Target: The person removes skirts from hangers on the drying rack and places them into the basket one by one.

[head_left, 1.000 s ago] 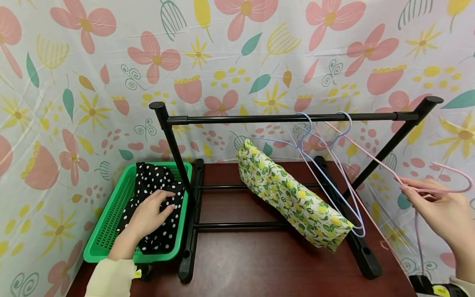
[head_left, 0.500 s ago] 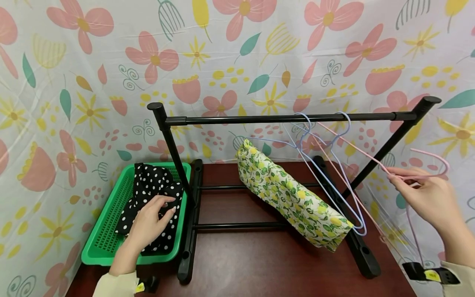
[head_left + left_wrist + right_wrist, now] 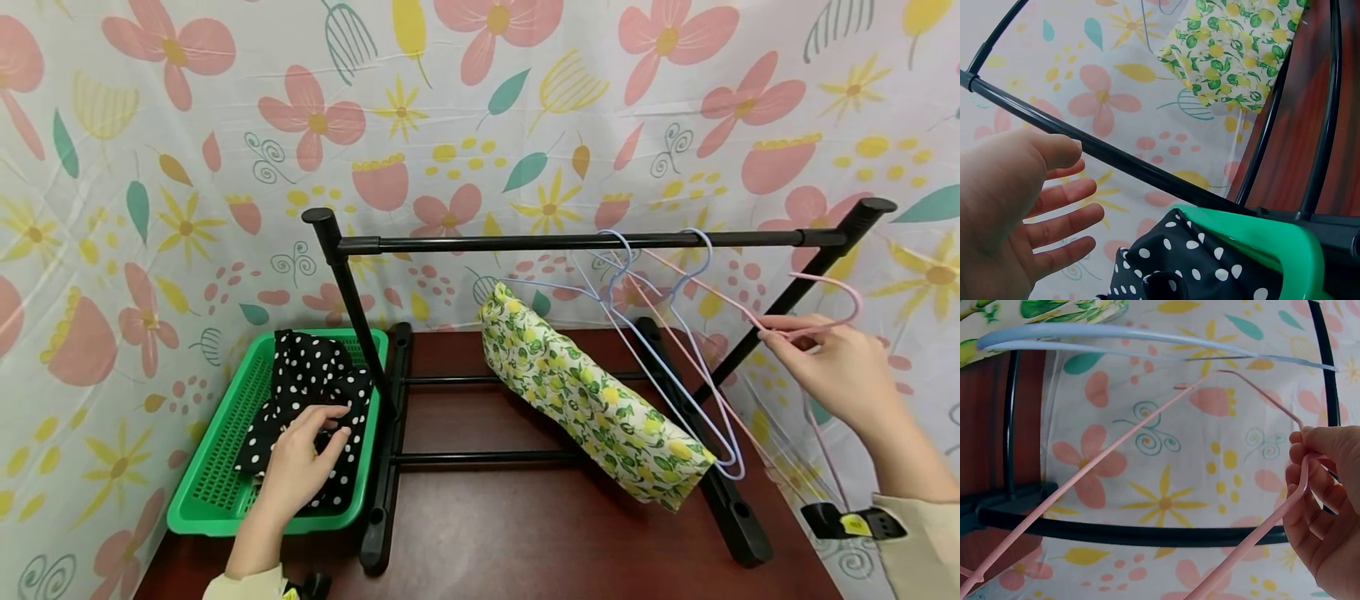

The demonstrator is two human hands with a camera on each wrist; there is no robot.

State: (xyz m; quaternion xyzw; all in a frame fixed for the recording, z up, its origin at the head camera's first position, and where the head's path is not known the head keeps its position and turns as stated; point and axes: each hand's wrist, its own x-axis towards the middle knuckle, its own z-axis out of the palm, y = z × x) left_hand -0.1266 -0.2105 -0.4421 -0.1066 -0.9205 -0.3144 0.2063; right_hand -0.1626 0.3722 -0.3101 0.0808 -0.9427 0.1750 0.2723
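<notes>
We see the right hand [image 3: 840, 367] pinching the pink hanger [image 3: 1249, 544] between thumb and fingers at its neck, the hook curving above those fingers. Left of them, two pale blue-violet hangers [image 3: 703, 258] hang from the black rack [image 3: 487, 244], one carrying the lemon-print cloth [image 3: 592, 400]. Our left hand [image 3: 300, 458] grips nothing; its fingers are loosely spread over the black polka-dot cloth [image 3: 311, 367], apart from it. Around that cloth, below the same fingers, we have the green basket [image 3: 202, 500] on the counter [image 3: 480, 533].
</notes>
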